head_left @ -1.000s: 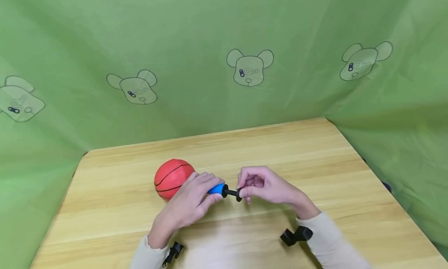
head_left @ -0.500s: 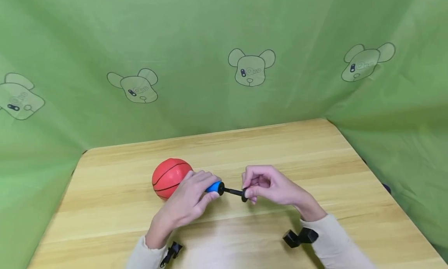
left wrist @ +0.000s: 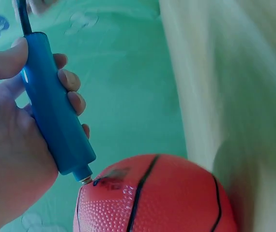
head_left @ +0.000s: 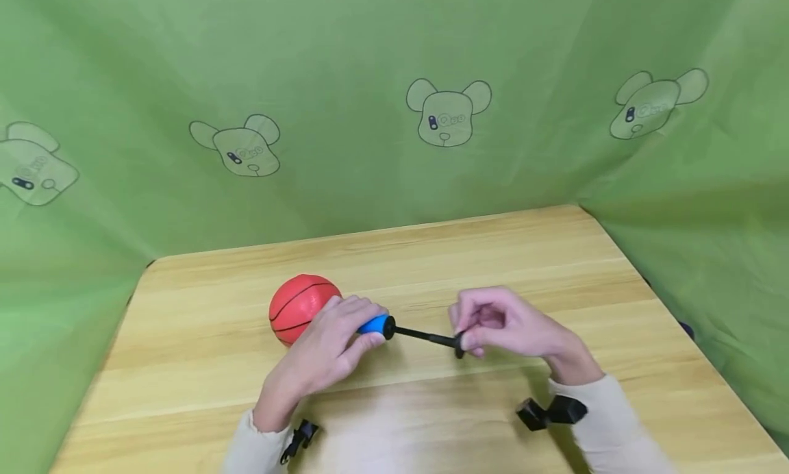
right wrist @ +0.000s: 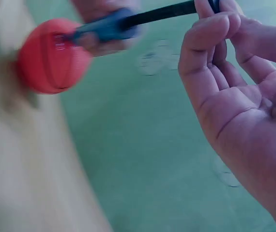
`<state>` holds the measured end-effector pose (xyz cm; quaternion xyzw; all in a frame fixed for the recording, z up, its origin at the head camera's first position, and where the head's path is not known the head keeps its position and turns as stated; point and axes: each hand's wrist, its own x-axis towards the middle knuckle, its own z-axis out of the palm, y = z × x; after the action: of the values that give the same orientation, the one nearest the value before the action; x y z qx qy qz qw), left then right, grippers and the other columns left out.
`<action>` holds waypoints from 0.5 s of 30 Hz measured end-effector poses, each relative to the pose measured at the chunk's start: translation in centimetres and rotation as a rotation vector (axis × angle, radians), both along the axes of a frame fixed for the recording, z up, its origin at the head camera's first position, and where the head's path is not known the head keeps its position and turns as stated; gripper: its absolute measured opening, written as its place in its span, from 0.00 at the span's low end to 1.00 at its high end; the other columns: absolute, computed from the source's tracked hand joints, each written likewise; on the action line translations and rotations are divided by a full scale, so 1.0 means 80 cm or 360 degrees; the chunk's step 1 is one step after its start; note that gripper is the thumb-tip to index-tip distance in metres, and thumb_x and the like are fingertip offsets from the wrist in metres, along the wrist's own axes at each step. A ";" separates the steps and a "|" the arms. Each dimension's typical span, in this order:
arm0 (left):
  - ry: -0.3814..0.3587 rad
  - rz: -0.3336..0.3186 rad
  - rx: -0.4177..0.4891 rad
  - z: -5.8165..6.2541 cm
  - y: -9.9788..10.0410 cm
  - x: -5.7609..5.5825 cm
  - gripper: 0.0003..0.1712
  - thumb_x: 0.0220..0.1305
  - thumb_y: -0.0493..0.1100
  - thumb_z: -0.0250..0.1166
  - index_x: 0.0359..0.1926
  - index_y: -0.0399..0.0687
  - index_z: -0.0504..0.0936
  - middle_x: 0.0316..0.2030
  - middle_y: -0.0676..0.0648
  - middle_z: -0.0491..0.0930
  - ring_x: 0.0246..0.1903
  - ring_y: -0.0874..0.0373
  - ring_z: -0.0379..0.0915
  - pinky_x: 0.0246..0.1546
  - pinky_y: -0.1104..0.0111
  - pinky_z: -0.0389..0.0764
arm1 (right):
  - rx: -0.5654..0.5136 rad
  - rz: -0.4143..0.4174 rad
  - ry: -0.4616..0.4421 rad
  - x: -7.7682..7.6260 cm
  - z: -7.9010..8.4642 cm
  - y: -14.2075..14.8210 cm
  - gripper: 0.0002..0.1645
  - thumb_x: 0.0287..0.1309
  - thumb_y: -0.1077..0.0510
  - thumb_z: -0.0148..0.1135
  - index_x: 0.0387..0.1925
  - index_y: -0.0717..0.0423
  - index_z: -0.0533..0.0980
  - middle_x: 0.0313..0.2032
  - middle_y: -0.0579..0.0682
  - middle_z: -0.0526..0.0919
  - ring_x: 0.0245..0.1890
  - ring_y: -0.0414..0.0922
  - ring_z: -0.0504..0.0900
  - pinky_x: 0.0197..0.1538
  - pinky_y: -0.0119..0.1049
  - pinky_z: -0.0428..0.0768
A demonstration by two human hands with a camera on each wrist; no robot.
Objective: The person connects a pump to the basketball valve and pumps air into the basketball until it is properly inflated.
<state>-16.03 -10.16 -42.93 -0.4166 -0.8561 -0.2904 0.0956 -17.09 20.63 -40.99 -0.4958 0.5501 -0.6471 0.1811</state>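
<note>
My left hand [head_left: 323, 340] grips the blue barrel of a small hand pump [left wrist: 55, 106], fingers wrapped round it. The pump's narrow tip meets the red toy basketball [left wrist: 152, 193] beside its black marking in the left wrist view. In the head view the ball [head_left: 298, 306] sits on the table left of the pump, partly hidden behind my left hand. My right hand [head_left: 508, 323] pinches the black round handle [head_left: 459, 345] at the end of the pump's rod [head_left: 422, 335]. A long stretch of that rod stands out of the barrel.
The wooden table [head_left: 203, 385] extends round both hands. Green cloth [head_left: 345, 63] with bear-head drawings hangs behind it and at both sides. Black wrist cameras sit at the left sleeve [head_left: 255, 450] and the right sleeve [head_left: 616, 426].
My right hand has moved right, pulling the handle outward, so much more of the black rod shows. My left hand keeps its hold on the barrel, shifting only slightly; the ball stays by it.
</note>
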 end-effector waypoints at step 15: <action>0.0010 0.0022 -0.0118 -0.004 0.016 0.010 0.17 0.78 0.57 0.53 0.51 0.54 0.81 0.44 0.59 0.80 0.44 0.63 0.72 0.52 0.63 0.67 | 0.0127 -0.0280 -0.0091 -0.004 -0.043 -0.042 0.07 0.63 0.77 0.60 0.38 0.66 0.72 0.32 0.62 0.79 0.27 0.45 0.79 0.32 0.33 0.82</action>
<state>-15.26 -8.89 -43.22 -0.4148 -0.8689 -0.2565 0.0846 -17.41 17.31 -44.45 -0.4195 0.6115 -0.6518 0.1590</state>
